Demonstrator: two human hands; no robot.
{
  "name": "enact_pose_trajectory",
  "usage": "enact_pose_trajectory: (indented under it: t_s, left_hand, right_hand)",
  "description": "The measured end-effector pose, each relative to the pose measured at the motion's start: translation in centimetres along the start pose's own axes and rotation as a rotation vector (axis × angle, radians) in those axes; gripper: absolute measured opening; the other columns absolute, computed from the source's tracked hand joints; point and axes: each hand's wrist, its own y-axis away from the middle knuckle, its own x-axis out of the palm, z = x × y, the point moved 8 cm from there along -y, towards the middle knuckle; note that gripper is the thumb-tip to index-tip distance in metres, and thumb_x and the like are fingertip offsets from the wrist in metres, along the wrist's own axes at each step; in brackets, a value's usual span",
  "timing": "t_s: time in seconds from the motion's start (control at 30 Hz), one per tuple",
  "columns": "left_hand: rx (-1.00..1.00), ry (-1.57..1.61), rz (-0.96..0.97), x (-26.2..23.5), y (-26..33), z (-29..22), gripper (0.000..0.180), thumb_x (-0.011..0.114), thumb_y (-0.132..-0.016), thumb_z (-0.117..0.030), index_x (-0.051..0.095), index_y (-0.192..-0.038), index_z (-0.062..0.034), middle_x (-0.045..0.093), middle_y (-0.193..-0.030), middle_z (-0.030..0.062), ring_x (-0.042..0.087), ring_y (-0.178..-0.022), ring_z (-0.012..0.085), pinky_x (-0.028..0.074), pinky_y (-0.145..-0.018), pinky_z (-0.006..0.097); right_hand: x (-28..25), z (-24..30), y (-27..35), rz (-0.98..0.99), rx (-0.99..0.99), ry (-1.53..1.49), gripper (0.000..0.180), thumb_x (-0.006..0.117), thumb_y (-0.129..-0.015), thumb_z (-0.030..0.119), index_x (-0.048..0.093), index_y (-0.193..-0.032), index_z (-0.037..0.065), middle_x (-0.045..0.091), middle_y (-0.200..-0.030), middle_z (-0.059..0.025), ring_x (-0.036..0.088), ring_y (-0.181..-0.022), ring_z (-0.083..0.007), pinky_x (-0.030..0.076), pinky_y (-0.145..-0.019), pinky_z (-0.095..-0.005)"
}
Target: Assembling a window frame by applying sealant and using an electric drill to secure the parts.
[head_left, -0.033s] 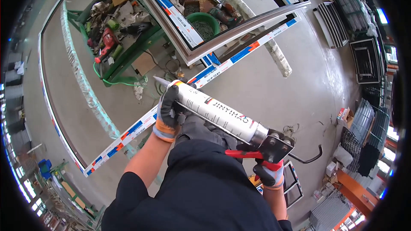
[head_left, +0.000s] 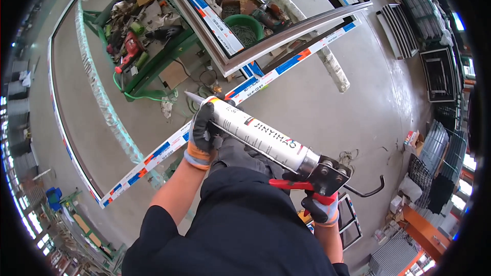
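A caulking gun (head_left: pixel 328 175) loaded with a white sealant tube (head_left: pixel 258 133) lies slantwise across the front of my body. Its grey nozzle points up and to the left. My left hand (head_left: pixel 201 135), in a grey and orange work glove, wraps round the nozzle end of the tube. At the other end, my gloved right hand (head_left: pixel 322 209) is closed on the gun's red handle, and a bent black rod sticks out behind it. Just beyond the nozzle runs a large window frame (head_left: pixel 148 166) covered with blue, orange and white protective film. My left hand overlaps this frame in view.
A smaller brown-edged frame (head_left: pixel 291 24) sits over the large one at the top. Behind it, a green bowl (head_left: pixel 260 26) holds screws. The green workbench (head_left: pixel 162 57) carries a red power tool (head_left: pixel 131 51). Wrapped bars (head_left: pixel 97 82) cross the frame. Stacked profiles (head_left: pixel 434 145) stand at right.
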Motion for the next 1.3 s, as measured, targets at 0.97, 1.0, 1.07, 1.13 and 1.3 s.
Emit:
enact_pose_trajectory:
  t_s: [0.97, 1.0, 1.07, 1.13, 1.3]
  left_hand:
    - [-0.195, 0.014, 0.062, 1.7, -1.1, 2.0, 0.046, 0.068, -0.089, -0.028, 0.05, -0.124, -0.0044, 0.061, -0.106, 0.009, 0.065, -0.092, 0.0211, 0.059, -0.076, 0.037]
    - [-0.192, 0.025, 0.062, 1.5, -1.1, 1.9, 0.046, 0.067, -0.089, -0.027, 0.049, -0.125, -0.0048, 0.061, -0.106, 0.0081, 0.065, -0.094, 0.0203, 0.058, -0.079, 0.036]
    - [-0.22, 0.032, 0.04, 0.7, -1.0, 1.9, 0.045, 0.066, -0.09, -0.027, 0.049, -0.126, -0.0051, 0.061, -0.106, 0.0079, 0.064, -0.094, 0.0201, 0.057, -0.08, 0.035]
    - [-0.242, 0.036, 0.031, -0.2, -0.9, 1.7, 0.044, 0.064, -0.092, -0.025, 0.048, -0.127, -0.0057, 0.06, -0.108, 0.0075, 0.064, -0.097, 0.0195, 0.056, -0.083, 0.034]
    - [-0.251, 0.034, 0.026, -1.6, -0.6, 1.7, 0.044, 0.064, -0.092, -0.025, 0.048, -0.127, -0.0055, 0.059, -0.11, 0.0078, 0.064, -0.097, 0.0196, 0.056, -0.083, 0.035]
  right_hand:
    - [-0.4, 2.7, 5.3, 0.003, -0.336, 0.644, 0.077, 0.063, -0.071, 0.003, 0.032, -0.142, 0.003, 0.051, -0.133, -0.0218, 0.057, -0.116, -0.0415, 0.04, -0.102, -0.0486]
    - [-0.2, 2.5, 5.1, 0.017, -0.381, 0.62, 0.076, 0.064, -0.07, 0.003, 0.034, -0.14, 0.003, 0.052, -0.132, -0.0207, 0.058, -0.115, -0.0385, 0.044, -0.095, -0.0449]
    - [-0.3, 2.3, 5.3, 0.021, -0.422, 0.599, 0.074, 0.065, -0.07, 0.003, 0.036, -0.139, 0.004, 0.053, -0.131, -0.0195, 0.059, -0.114, -0.0355, 0.048, -0.087, -0.0412]
    - [-1.8, 1.4, 6.3, -0.037, -0.28, 0.651, 0.072, 0.067, -0.068, 0.002, 0.04, -0.134, 0.004, 0.056, -0.125, -0.015, 0.058, -0.113, -0.0306, 0.047, -0.09, -0.042]
    - [1.3, 1.6, 4.8, -0.047, -0.341, 0.447, 0.068, 0.065, -0.062, -0.002, 0.046, -0.128, 0.004, 0.054, -0.124, -0.0093, 0.053, -0.11, -0.0238, 0.043, -0.091, -0.0362]
